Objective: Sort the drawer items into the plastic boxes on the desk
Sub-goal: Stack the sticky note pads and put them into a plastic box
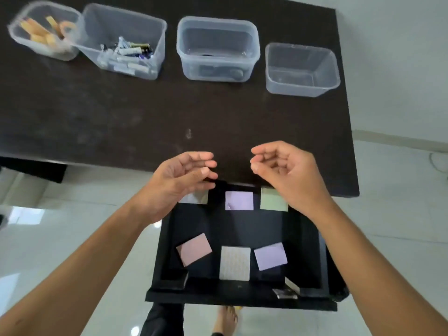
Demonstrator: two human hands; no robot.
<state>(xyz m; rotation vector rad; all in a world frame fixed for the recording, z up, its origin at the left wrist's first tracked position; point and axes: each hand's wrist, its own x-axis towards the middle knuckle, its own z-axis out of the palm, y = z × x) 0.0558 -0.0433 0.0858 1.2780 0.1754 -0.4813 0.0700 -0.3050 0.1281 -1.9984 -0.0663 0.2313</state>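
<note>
Head view, looking down, near drawer, desk beyond

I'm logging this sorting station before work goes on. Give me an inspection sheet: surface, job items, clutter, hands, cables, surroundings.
Surface: dark desk, faint smudges.
Job's things: four clear boxes in a row. Far-left box holds tan items; second box holds batteries; third box holds dark items; right box looks empty. Open black drawer holds six note pads, including a pink pad and a green pad.
Clutter: small metal piece at the drawer's front edge.
Hands: left hand and right hand hang above the drawer, fingers loosely curled, holding nothing.
Cables: nothing seen.
Surroundings: pale tiled floor; a bare foot below the drawer.
</note>
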